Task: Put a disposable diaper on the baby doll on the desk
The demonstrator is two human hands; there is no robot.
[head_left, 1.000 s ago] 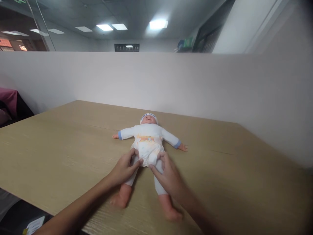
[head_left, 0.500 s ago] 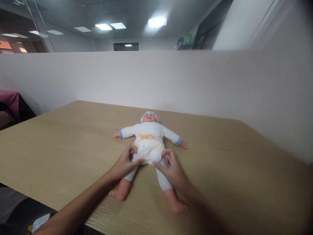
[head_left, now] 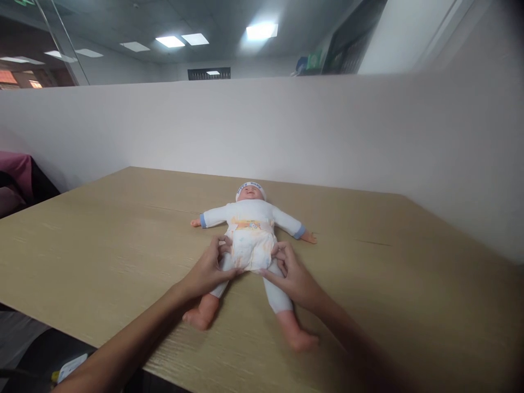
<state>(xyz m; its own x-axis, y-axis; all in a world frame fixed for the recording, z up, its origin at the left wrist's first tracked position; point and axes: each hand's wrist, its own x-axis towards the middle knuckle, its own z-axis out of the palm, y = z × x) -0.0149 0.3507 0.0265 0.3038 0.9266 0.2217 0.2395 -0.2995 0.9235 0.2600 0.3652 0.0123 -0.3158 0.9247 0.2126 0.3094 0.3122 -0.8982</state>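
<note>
A baby doll (head_left: 250, 214) in a white suit and cap lies on its back on the wooden table (head_left: 102, 229), arms spread, feet toward me. A white nappy (head_left: 250, 249) with an orange band is wrapped round its hips. My left hand (head_left: 207, 271) pinches the nappy's left leg edge, thumb under and fingers on top. My right hand (head_left: 292, 273) pinches the right leg edge the same way. Both hands rest over the doll's thighs.
A white partition wall (head_left: 286, 131) runs along the table's far and right sides. The near table edge is at the lower left, with a paper item (head_left: 71, 367) on the floor below it. A pink-covered seat (head_left: 14, 174) stands at the far left.
Both hands slid a little up along the nappy's leg edges, and the doll's legs spread wider. The view tilted slightly.
</note>
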